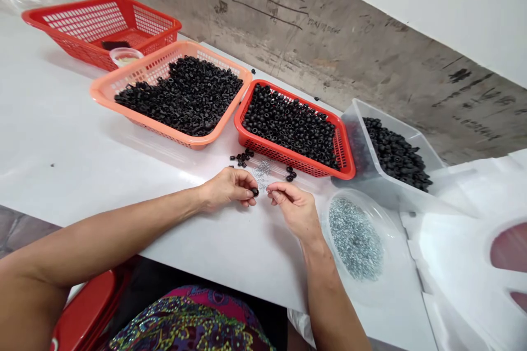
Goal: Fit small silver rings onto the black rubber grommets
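My left hand [230, 189] pinches a small round black part [254, 192] between thumb and fingertips, over the white table. Just to its right, my right hand [294, 205] has its thumb and forefinger pressed together on something tiny, too small to make out. The two hands are close but apart. Beyond the fingertips lies a small pile of tiny silvery pieces [262, 169]. Loose black pieces [242, 158] rest left of that pile, and a few round black parts [290, 174] sit to its right.
Behind the hands stand an orange basket [99, 90] and a red basket [242, 130], both full of black parts. A clear bin [358, 115] holds more. At right is a clear tub [389, 219] of silvery pieces. Another red basket [53, 33] stands at far left, before the wall.
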The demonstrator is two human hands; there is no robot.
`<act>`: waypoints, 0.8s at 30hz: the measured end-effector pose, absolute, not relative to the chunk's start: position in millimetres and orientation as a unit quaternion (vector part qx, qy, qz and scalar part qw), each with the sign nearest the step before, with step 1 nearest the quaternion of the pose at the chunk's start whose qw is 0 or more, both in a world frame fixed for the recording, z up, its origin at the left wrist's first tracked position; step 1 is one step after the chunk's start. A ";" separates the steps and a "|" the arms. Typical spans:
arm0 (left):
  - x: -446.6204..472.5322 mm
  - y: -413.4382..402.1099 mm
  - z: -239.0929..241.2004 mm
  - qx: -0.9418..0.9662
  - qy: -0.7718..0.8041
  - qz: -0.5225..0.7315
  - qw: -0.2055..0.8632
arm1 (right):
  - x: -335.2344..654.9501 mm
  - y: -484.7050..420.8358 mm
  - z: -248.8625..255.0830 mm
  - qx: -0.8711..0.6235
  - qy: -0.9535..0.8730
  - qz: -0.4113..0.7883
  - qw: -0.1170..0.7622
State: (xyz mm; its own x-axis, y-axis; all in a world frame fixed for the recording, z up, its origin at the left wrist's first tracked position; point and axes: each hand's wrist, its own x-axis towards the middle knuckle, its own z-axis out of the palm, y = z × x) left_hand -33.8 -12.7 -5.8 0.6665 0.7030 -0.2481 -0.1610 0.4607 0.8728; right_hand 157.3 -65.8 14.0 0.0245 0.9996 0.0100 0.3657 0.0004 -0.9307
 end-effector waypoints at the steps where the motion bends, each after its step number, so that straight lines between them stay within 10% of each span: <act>1: -33.4 -13.5 -6.2 0.447 0.304 0.267 0.797 | 154.7 -68.1 16.5 -0.581 -0.585 0.392 0.407; 24: -31.8 -20.3 -5.1 0.473 0.284 0.243 0.798 | 151.1 -67.5 14.9 -0.573 -0.547 0.480 0.377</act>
